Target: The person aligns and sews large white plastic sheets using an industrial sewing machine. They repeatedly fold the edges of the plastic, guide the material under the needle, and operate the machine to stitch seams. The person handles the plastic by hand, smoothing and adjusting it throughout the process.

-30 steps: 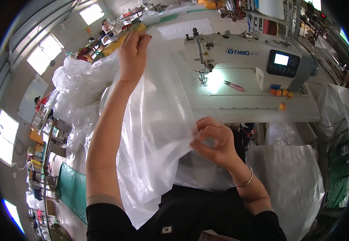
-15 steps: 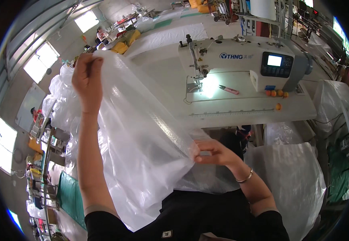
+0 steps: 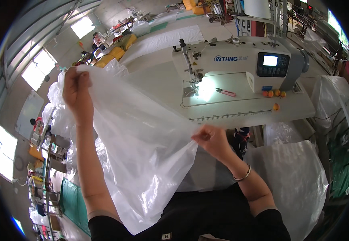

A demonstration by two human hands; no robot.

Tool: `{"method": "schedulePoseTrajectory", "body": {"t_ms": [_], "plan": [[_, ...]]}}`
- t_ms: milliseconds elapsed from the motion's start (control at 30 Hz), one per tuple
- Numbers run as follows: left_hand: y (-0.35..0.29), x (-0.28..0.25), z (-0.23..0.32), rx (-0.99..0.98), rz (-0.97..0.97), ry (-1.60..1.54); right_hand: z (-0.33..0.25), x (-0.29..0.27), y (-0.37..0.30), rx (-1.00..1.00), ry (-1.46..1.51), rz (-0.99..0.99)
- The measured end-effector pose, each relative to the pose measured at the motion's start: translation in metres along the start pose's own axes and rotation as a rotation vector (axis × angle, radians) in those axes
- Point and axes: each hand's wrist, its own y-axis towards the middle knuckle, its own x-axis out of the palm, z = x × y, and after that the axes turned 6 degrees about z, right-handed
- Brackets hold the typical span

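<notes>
A translucent white plastic sheet is stretched between my two hands in front of my body. My left hand, raised at the far left, pinches the sheet's upper corner between thumb and fingers. Lower and to the right, my right hand is closed on the sheet's edge, with a bracelet on that wrist. The sheet's lower part hangs down over my black shirt. Behind it stands a sewing machine with its needle lamp lit.
Thread snips lie on the machine bed, and several small orange-red fruits sit at its right. More plastic sheeting hangs at my right, and a crumpled pile is at the left. Another person is far back.
My left hand has moved left and slightly down with the sheet's corner. My right hand has risen and turned, its fingers now closed tighter on the edge. The sheet's folded band no longer shows.
</notes>
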Motion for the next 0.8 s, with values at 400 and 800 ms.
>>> {"method": "schedulePoseTrajectory", "body": {"t_ms": [400,800], "plan": [[-0.204,0.172,-0.136,-0.543,-1.045,-0.008,0.158,0.029,-0.105,0.395,0.016,-0.748],[-0.195,0.184,-0.121,-0.91,-1.057,-0.168,0.076,-0.027,0.051,-0.268,-0.213,0.432]]}}
